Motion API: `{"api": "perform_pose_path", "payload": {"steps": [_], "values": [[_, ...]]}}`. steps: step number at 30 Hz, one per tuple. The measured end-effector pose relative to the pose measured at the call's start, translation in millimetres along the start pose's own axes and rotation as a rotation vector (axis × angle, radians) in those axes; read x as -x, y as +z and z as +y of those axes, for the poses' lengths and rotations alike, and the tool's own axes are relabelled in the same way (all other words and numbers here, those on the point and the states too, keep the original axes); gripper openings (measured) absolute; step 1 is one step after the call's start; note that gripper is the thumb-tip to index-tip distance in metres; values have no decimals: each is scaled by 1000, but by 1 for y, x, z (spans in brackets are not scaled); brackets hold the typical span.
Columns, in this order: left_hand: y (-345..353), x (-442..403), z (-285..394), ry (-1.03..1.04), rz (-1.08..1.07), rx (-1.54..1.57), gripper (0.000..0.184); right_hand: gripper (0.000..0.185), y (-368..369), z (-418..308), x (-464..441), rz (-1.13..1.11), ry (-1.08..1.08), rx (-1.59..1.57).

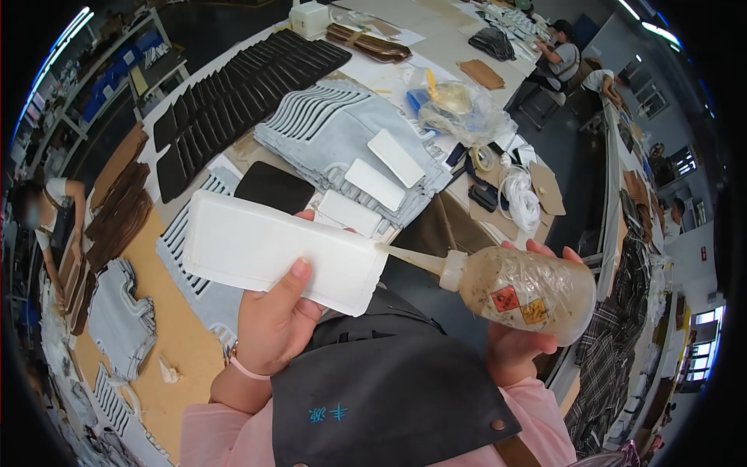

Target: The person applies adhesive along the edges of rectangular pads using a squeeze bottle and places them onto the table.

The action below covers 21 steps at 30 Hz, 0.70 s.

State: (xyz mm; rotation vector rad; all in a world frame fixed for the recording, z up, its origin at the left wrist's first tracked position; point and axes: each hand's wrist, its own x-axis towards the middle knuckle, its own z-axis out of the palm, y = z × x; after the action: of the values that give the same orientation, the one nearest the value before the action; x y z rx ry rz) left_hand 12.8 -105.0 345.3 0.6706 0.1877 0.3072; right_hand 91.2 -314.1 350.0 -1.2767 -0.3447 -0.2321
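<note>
Firmly, the left hand (272, 327) pinches a white rectangular panel (272, 247), thumb on its face and fingers beneath; the right hand (510, 350) is wrapped round a translucent squeeze bottle (556, 292). The panel looks light and fairly stiff, best held by its long edges; the bottle is probably heavier, soft-walled, and best gripped round the body. The panel sits at nine o'clock of the bottle, its long axis running roughly nine-thirty to three-thirty. The nozzle (416, 258) points towards nine-thirty, its tip at the panel's right edge; contact is unclear. Around two o'clock from the panel, smaller white pieces (373, 184) lie on grey slotted pieces (311, 117).
</note>
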Motion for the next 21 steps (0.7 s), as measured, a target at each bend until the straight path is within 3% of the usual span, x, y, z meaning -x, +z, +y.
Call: {"api": "perform_pose_path", "payload": {"steps": [21], "values": [[0, 0, 5, -13, -34, 15, 41, 94, -2, 11, 1, -113, 118, -187]]}}
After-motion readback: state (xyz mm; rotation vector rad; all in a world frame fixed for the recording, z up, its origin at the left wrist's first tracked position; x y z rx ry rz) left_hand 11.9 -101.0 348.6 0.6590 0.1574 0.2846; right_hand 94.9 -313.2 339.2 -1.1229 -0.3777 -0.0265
